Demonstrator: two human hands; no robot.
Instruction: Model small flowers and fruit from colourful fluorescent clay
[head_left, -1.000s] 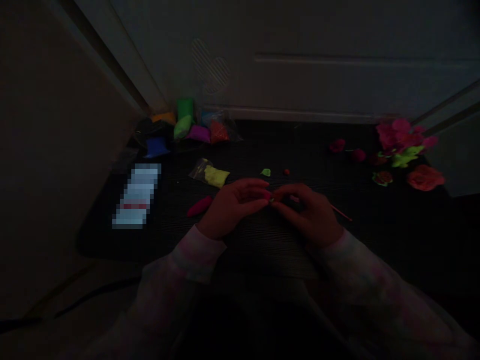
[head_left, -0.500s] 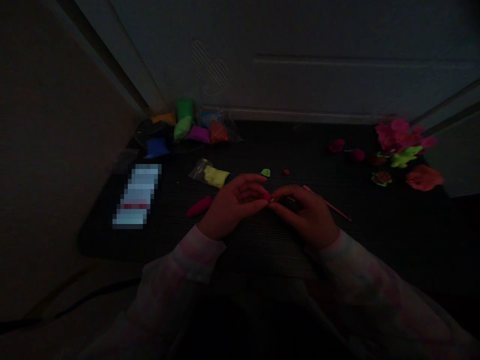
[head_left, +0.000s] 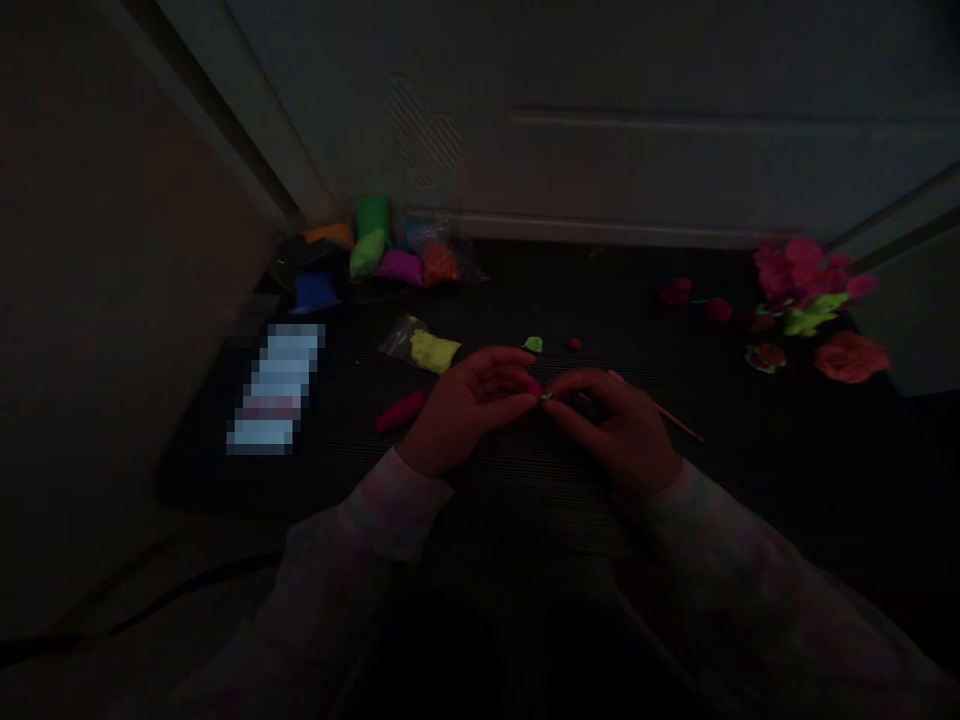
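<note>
1. Head view: your left hand [head_left: 469, 412] held a small bright-pink, soft-looking lump [head_left: 533, 387] pinched between thumb and fingers, over the middle of the dark, fine-lined table [head_left: 517, 490].
2. Your right hand [head_left: 626, 430] met it from the other side, thumb and forefinger drawn narrow around a tiny light-green bit [head_left: 547, 397] at the lump's end; the dimness hid how the two pieces joined.
3. A long, rounded pink roll [head_left: 401, 411] lay just beside your left hand, with a clear plastic bag of pale-yellow material [head_left: 435, 352] beyond it.
4. Past your fingertips sat a flat light-green leaf-shaped piece [head_left: 533, 345] and, to its right, a small reddish ball [head_left: 574, 344].
5. A thin pink stick [head_left: 681, 424] lay partly hidden behind your right hand.
6. Hot-pink flowers [head_left: 804, 265] stood near the table's far right corner, beside a coral rose-shaped flower [head_left: 851, 358].
</note>
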